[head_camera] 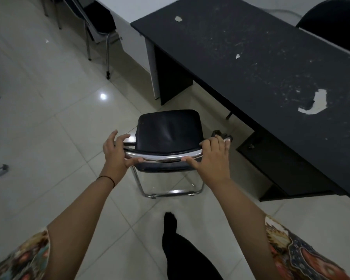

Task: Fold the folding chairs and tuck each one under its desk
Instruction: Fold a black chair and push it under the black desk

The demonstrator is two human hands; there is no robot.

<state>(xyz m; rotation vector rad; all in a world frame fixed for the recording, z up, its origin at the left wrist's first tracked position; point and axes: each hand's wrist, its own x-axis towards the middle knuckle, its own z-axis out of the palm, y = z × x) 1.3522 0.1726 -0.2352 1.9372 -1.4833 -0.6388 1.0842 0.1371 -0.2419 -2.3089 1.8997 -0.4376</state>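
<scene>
A folding chair with a black padded seat and chrome tube frame stands on the tiled floor just left of a black desk. My left hand curls over the left corner of the chair's chrome top bar, thumb under the tube. My right hand grips the bar's right corner, fingers over the top. The seat still lies open and flat, seen from above behind the backrest. The chair's lower chrome loop rests on the floor below my hands.
A second chrome chair stands tucked by a white desk at the top left. Another dark chair back shows beyond the black desk at the top right. My black-clad leg steps forward below the chair. Pale tiles spread to the left.
</scene>
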